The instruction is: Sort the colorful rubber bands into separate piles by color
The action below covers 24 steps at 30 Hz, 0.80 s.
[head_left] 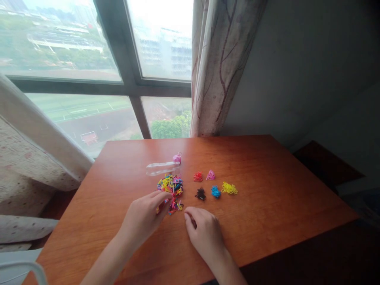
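Observation:
A mixed pile of small coloured rubber bands (170,184) lies mid-table. My left hand (145,213) reaches into its near side, fingers bent and fingertips closed on bands there; the exact ones are partly hidden. Just right of it, my right hand (204,229) rests low over the wood with fingers curled in and thumb against the forefinger. Whatever it may hold is hidden. Sorted by colour, further right, are little heaps of red bands (198,176), pink bands (210,175), black bands (200,194), blue bands (215,192) and yellow bands (229,188).
Behind the pile a clear plastic container (162,169) with a pink top (177,158) lies on its side. The brown wooden table (267,221) meets a window (127,91) at the back. Curtains (219,67) hang at both sides, and a wall stands to the right.

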Available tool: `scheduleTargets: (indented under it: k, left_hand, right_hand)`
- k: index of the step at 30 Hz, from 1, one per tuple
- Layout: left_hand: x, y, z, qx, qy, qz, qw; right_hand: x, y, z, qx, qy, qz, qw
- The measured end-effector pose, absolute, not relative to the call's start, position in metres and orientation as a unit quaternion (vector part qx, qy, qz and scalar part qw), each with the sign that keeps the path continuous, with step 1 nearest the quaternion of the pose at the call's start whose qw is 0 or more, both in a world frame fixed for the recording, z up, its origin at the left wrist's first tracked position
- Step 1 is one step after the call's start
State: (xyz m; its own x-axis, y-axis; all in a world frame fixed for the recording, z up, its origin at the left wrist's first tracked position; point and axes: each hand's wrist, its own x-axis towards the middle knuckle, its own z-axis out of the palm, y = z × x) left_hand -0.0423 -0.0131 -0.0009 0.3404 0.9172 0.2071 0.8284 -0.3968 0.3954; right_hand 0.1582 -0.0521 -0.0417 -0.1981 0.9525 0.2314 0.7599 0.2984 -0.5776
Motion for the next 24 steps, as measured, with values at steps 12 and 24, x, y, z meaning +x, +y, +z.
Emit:
scheduleTargets:
  k: [12, 24]
  left_hand:
    - [-0.038, -0.05, -0.035, 0.79, 0.548, 0.21, 0.178]
    - [-0.036, -0.05, -0.032, 0.801, 0.542, 0.203, 0.156]
  right_hand:
    - [0.15, -0.046, -0.035, -0.589, -0.761, 0.13, 0.241]
    - [0.143, -0.037, -0.043, -0.588, -0.765, 0.095, 0.246]
